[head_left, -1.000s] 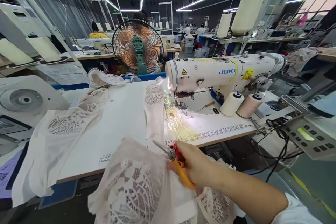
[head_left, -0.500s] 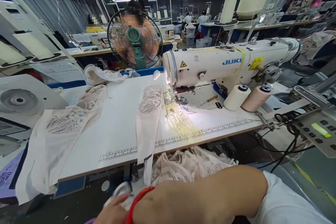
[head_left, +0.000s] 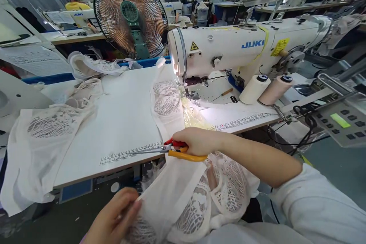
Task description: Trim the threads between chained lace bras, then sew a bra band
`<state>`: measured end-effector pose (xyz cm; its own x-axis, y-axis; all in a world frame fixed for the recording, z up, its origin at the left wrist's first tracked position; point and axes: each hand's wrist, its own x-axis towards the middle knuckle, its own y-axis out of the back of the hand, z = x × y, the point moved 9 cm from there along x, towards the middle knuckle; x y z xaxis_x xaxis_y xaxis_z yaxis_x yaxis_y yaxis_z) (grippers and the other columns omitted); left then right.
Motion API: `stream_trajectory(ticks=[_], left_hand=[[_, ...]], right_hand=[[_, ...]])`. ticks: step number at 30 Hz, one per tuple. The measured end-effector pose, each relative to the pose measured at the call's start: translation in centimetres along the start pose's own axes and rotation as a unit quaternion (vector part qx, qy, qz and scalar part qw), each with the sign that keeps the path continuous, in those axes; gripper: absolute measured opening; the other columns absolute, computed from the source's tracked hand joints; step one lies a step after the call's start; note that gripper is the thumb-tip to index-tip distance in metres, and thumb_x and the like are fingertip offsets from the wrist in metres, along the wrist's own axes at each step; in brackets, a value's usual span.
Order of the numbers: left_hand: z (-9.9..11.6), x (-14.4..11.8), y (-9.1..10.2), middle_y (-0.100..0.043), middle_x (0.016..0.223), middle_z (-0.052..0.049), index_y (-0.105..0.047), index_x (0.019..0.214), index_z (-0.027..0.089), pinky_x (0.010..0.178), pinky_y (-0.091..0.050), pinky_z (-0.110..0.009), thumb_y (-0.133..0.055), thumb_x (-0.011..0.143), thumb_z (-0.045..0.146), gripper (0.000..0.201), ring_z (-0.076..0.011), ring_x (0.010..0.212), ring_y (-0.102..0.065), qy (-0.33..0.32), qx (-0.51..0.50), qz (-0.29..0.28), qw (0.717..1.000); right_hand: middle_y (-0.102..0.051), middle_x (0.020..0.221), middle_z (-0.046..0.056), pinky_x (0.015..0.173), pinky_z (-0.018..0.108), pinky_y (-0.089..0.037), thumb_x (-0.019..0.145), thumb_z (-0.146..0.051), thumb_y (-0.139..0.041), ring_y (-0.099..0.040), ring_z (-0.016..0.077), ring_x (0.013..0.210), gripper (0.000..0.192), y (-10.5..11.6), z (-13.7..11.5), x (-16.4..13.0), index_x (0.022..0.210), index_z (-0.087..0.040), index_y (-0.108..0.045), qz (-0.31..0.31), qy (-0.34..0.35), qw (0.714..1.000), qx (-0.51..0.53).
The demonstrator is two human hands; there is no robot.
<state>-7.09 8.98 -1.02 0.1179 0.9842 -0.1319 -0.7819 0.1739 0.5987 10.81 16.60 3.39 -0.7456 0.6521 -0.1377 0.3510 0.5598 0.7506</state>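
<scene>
The left hand (head_left: 114, 213) is pinching the likely soft, light garment (head_left: 173, 188) by its safer plain edge, the right hand (head_left: 194, 141) gripping scissors (head_left: 183, 155).

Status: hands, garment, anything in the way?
Right hand holds scissors. Left hand pinches garment by its edge. Garment draped in front of table. Right hand partly blocks view.

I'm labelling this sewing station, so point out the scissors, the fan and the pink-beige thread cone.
Scissors (head_left: 177, 154): head view, on the orange handle.
Fan (head_left: 129, 11): head view, on the green motor housing.
Pink-beige thread cone (head_left: 275, 90): head view, on the wound thread.
</scene>
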Motion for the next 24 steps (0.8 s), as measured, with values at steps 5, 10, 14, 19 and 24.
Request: stream_trajectory(ticks=[5, 10, 14, 19, 24], left_hand=[[3.5, 1.4, -1.8, -0.067, 0.089, -0.001, -0.062, 0.092, 0.025, 0.068, -0.047, -0.021, -0.056, 0.074, 0.032, 0.021, -0.0179, 0.08, -0.061, -0.109, 0.023, 0.004, 0.994], [4.3, 2.5, -2.3, -0.066, 0.076, 0.0, -0.06, 0.082, 0.024, 0.063, -0.047, -0.021, -0.061, 0.071, 0.031, 0.013, -0.0157, 0.071, -0.061, -0.057, -0.1, 0.071, 0.991], [2.7, 3.3, -3.2, -0.06, 0.07, 0.002, -0.059, 0.075, 0.022, 0.052, -0.043, -0.015, -0.069, 0.065, 0.032, 0.017, -0.0121, 0.065, -0.057, 0.019, -0.214, 0.022, 0.976], [1.1, 3.6, -3.1, -0.058, 0.07, 0.003, -0.059, 0.073, 0.021, 0.054, -0.041, -0.015, -0.075, 0.059, 0.037, 0.027, -0.0104, 0.063, -0.051, 0.087, -0.289, 0.022, 0.953], [1.3, 3.8, -3.3, -0.058, 0.069, 0.002, -0.058, 0.066, 0.019, 0.054, -0.04, -0.016, -0.076, 0.057, 0.038, 0.027, -0.0113, 0.064, -0.049, 0.095, -0.322, 0.015, 0.942]], right_hand=[[-0.046, 0.067, -0.002, 0.052, 0.022, -0.031, 0.076, -0.021, -0.05, -0.038, 0.0099, 0.056, 0.019, -1.0, -2.4, 0.7, 0.067, -0.019, -0.034, -0.047, 0.042, 0.998, 0.03], [-0.044, 0.065, -0.002, 0.053, 0.022, -0.031, 0.074, -0.015, -0.05, -0.039, 0.0098, 0.056, 0.019, -1.0, -3.8, 1.1, 0.065, -0.019, -0.033, -0.074, 0.059, 0.995, 0.009], [-0.044, 0.062, -0.003, 0.05, 0.023, -0.03, 0.073, -0.017, -0.051, -0.038, 0.0106, 0.055, 0.019, -0.2, -2.7, 1.6, 0.064, -0.019, -0.034, -0.048, 0.054, 0.997, -0.001], [-0.045, 0.061, -0.004, 0.046, 0.023, -0.029, 0.069, -0.018, -0.057, -0.038, 0.0107, 0.054, 0.022, -0.3, -2.4, 2.2, 0.065, -0.02, -0.035, -0.039, 0.079, 0.995, 0.035], [-0.045, 0.063, -0.003, 0.048, 0.023, -0.031, 0.071, -0.016, -0.053, -0.039, 0.0106, 0.055, 0.021, 0.0, -3.2, 2.6, 0.064, -0.019, -0.034, -0.03, 0.086, 0.996, 0.015]])
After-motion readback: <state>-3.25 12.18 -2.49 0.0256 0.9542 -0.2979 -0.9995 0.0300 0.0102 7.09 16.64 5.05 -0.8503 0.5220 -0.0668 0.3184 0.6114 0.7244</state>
